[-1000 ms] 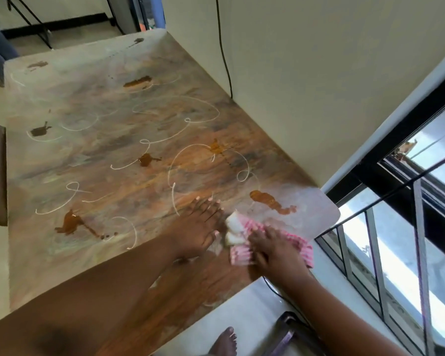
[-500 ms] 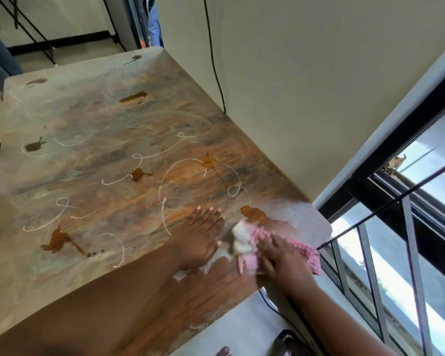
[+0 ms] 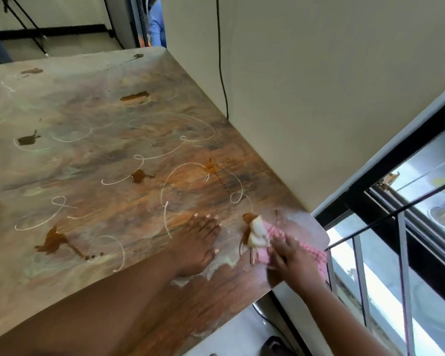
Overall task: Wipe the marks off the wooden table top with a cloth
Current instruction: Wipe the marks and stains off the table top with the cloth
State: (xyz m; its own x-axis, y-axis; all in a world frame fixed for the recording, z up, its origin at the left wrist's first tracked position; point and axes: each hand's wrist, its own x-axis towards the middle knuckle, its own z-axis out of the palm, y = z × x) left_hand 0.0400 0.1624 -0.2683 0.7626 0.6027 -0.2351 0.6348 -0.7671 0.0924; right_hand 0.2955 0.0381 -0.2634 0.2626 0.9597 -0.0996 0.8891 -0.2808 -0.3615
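- Pink checked cloth [image 3: 265, 240], bunched with a paler wad at its leading end, lies on the table [image 3: 93, 176] near the corner by the window, at about 4 o'clock on the top.
- The right hand [image 3: 291, 255] bears down on the cloth, its fingers [image 3: 276, 241] curled over the bunched fabric and holding it against the wood.
- The cloth's long axis runs from roughly 10 o'clock to 4 o'clock, with the pale wad at the 10 o'clock end touching a brown smear [image 3: 248, 219].
- From those fingers, the rest of the marks lie toward 9 to 11 o'clock: the orange splash [image 3: 211, 168], the small brown blot [image 3: 139, 176], the large brown spill [image 3: 51, 240] and white chalk-like loops across the top.
- The left hand [image 3: 198, 242] rests flat on the table just beside the cloth at its 9 o'clock side, fingers straight and spread, holding nothing. A pale wet streak [image 3: 221, 265] lies between the two hands.
- Judgement: the right hand is plainly nearer and already has the cloth, so the coming stroke likely pushes along the long axis toward 10 o'clock; the left hand sits close to that path.
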